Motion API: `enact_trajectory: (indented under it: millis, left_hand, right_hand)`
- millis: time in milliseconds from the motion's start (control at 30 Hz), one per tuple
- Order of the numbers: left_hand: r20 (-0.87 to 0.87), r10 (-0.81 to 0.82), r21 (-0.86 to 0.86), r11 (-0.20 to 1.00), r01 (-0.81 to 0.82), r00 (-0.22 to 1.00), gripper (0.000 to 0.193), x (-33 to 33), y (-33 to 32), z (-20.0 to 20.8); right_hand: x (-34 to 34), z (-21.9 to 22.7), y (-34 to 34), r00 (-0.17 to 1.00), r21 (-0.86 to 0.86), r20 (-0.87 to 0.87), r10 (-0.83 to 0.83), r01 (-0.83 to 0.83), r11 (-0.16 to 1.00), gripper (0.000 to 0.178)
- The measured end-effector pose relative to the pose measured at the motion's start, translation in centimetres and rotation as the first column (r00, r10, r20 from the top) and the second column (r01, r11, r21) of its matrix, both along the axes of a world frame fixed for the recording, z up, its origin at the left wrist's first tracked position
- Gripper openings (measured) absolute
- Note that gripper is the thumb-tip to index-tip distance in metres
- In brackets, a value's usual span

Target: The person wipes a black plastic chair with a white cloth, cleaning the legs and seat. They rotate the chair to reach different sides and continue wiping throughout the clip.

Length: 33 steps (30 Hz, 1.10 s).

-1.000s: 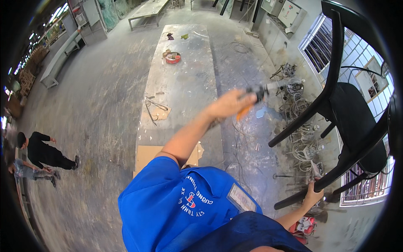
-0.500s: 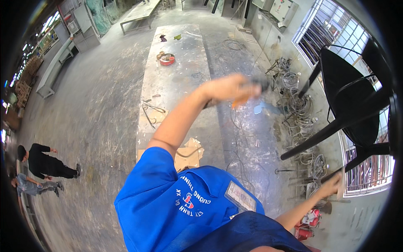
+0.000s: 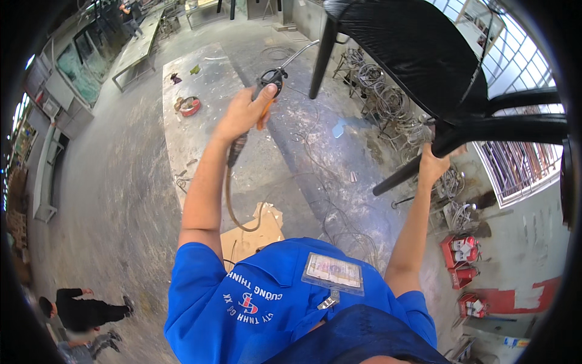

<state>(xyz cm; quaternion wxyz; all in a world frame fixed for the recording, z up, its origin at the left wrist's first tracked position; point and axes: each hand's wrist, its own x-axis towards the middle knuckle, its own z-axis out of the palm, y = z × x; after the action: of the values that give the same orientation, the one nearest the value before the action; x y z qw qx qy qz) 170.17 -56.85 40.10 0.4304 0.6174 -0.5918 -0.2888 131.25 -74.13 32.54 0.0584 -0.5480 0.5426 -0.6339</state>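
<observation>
My left hand [image 3: 245,112] is closed around a black air blow gun [image 3: 271,80], thumb on top of its body. Its thin bent metal nozzle points up and to the right, toward the chair. A brown hose [image 3: 229,194] hangs from the gun's grip and loops down near my body. At the right, my right hand [image 3: 433,167] grips a black chair [image 3: 418,54] where a leg meets the frame; some of its fingers are hidden behind the leg. The chair is raised off the floor and tilted, with its broad black panel and legs above my hand.
A pale floor sheet [image 3: 188,79] bears a red round container [image 3: 191,107] and small scraps. Cardboard [image 3: 257,230] lies near my body. Coiled wires [image 3: 388,97] line the right wall, with red fire extinguishers [image 3: 464,252] farther down. Two people [image 3: 85,309] stand at lower left.
My left hand has swung left with the blow gun, which was blurred before. The chair has shifted left and up in view, and my right hand has moved up along it.
</observation>
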Motion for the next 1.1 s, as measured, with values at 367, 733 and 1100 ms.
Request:
enact_trajectory:
  millis: [367, 733, 1100]
  left_hand:
    - [0.63, 0.171, -0.002, 0.976, -0.218, 0.757, 0.069, 0.9, 3.0, 12.8]
    - [0.709, 0.089, -0.047, 0.996, -0.079, 0.699, 0.068, -4.6, -0.5, 19.1]
    - [0.43, 0.049, -0.304, 0.948, 0.093, 0.902, 0.058, -13.1, -6.2, 20.3]
  right_hand:
    - [0.6, 0.1, -2.0, 0.954, -0.023, 0.095, 0.285, -0.284, 0.959, 0.017]
    - [-5.7, 0.6, -4.4, 0.934, 0.059, 0.077, 0.35, -0.355, 0.933, 0.017]
    - [-10.6, 2.0, -4.8, 0.917, 0.143, 0.045, 0.395, -0.398, 0.906, 0.017]
